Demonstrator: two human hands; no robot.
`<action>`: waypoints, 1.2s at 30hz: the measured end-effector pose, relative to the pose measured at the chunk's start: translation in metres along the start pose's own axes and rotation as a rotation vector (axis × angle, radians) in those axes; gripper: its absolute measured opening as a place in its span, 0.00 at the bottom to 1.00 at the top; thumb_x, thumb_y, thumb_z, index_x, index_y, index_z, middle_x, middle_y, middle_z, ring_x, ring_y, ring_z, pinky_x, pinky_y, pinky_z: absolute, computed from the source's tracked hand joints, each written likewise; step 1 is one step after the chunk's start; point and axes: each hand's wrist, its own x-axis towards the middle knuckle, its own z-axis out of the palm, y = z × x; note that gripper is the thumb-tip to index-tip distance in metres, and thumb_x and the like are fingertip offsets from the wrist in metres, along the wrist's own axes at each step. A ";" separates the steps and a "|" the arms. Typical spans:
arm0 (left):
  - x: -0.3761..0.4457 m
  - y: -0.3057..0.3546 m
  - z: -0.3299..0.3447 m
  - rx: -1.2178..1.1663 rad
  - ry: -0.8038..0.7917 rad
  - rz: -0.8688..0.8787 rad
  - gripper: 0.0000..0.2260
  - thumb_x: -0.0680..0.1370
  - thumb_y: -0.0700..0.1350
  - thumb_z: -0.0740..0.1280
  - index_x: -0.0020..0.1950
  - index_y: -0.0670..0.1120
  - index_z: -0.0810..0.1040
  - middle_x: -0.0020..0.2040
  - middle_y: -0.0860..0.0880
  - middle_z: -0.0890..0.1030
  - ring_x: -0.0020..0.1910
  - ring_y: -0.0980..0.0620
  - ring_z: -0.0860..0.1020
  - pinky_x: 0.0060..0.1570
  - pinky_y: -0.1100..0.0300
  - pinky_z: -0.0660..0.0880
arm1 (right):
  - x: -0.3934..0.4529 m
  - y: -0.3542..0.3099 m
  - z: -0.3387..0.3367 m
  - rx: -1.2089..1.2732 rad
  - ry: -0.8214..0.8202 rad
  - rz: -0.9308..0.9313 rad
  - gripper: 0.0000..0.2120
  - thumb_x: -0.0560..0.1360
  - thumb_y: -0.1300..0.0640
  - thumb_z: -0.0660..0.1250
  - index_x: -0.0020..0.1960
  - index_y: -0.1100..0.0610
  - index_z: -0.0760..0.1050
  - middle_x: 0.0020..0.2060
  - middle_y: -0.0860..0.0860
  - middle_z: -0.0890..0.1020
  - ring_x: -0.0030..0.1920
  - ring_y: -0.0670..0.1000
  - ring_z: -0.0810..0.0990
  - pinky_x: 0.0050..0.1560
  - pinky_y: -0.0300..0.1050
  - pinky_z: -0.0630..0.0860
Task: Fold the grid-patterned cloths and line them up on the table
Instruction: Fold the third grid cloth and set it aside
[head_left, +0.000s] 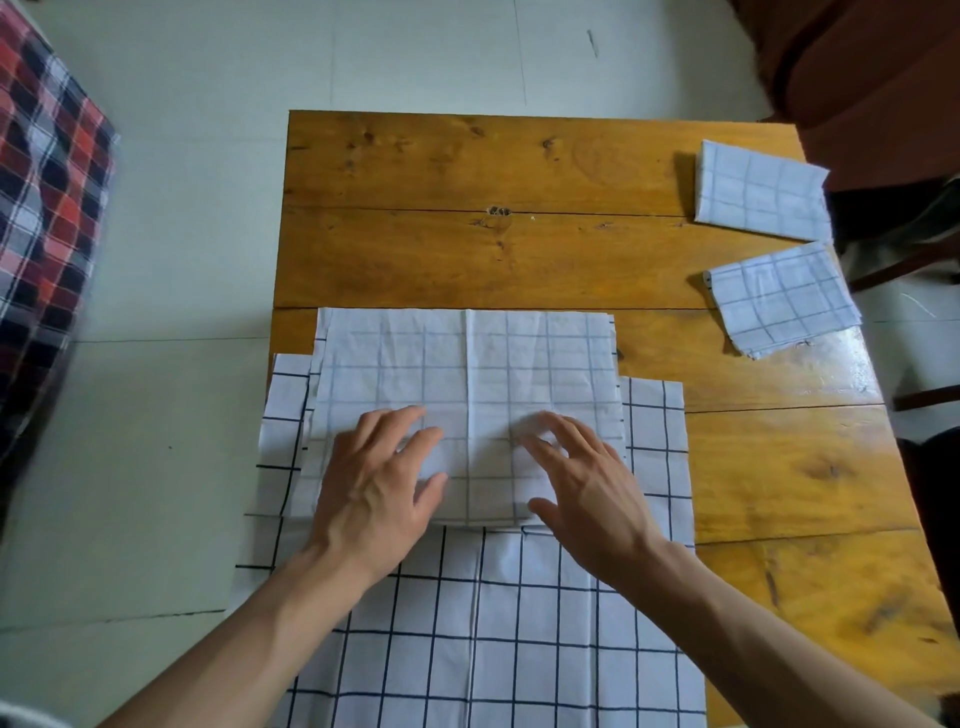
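A half-folded white cloth (467, 364) with a faint blue grid lies flat on the wooden table (467, 249), on top of a pile of unfolded grid cloths (519, 623) with dark lines. My left hand (376, 488) rests flat on the folded cloth's near left part, fingers spread. My right hand (587, 478) presses its near right part, fingers spread and slightly bent. Two small folded grid cloths sit at the table's right edge, one at the back (761, 189) and one nearer (782, 299).
The pile of unfolded cloths hangs over the table's near left edge. A red and black plaid fabric (47, 208) lies at the far left on the pale floor. A dark brown chair (872, 78) stands behind the table's right corner.
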 end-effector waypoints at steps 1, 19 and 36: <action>-0.001 0.003 0.002 -0.001 -0.012 0.001 0.19 0.70 0.50 0.77 0.59 0.47 0.81 0.63 0.48 0.78 0.59 0.45 0.76 0.51 0.47 0.77 | -0.003 0.003 0.000 0.008 0.007 -0.005 0.32 0.65 0.54 0.79 0.67 0.52 0.73 0.69 0.50 0.70 0.67 0.53 0.72 0.60 0.49 0.75; -0.002 0.072 0.031 0.066 -0.001 0.005 0.26 0.67 0.57 0.77 0.60 0.47 0.76 0.67 0.47 0.73 0.64 0.45 0.71 0.58 0.48 0.72 | -0.019 0.027 0.013 0.070 0.041 -0.004 0.40 0.65 0.43 0.78 0.72 0.48 0.67 0.75 0.49 0.64 0.74 0.52 0.63 0.66 0.51 0.72; -0.010 0.048 0.039 -0.056 -0.027 0.015 0.27 0.71 0.67 0.69 0.64 0.54 0.74 0.72 0.52 0.69 0.68 0.49 0.67 0.63 0.49 0.68 | 0.006 -0.013 0.011 0.044 -0.051 0.065 0.40 0.66 0.60 0.79 0.72 0.51 0.65 0.74 0.46 0.61 0.72 0.50 0.63 0.54 0.49 0.78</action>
